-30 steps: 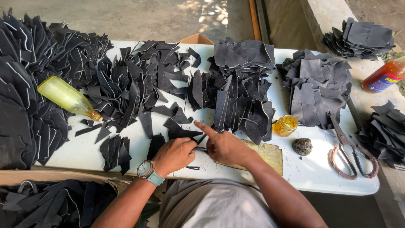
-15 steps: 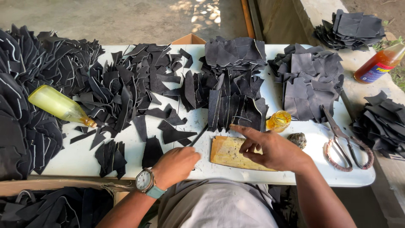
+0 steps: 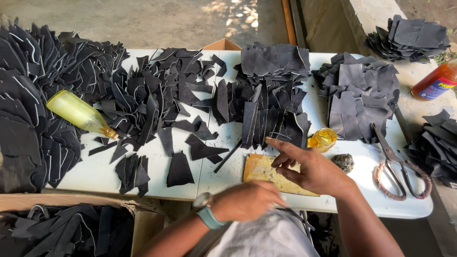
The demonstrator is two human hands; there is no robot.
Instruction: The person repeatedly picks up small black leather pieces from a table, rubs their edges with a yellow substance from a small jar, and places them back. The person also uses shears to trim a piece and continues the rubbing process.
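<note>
My right hand (image 3: 312, 170) lay over the board (image 3: 266, 173), a yellowed slab at the table's (image 3: 152, 178) near edge, fingers spread and empty, the forefinger stretched toward the dark pieces (image 3: 266, 119) stacked just beyond it. A second before, both hands had been together left of there, pressing on a black piece; half a second before, the right had crossed to the board's right end. Now it had drawn back over the middle of the board, which was bare, so I judged that piece done with and the next not yet picked.

My left hand (image 3: 245, 200) had dropped to the table's edge, near my lap; it was blurred, loosely curled, and I could not tell whether it held anything. A watch (image 3: 205, 212) sat on that wrist.

Just right of the board stood a small jar (image 3: 322, 139) of amber liquid and a dark lump (image 3: 343, 162); farther right lay scissors (image 3: 395, 164). A yellow bottle (image 3: 78, 113) lay among the scraps to the left.
</note>
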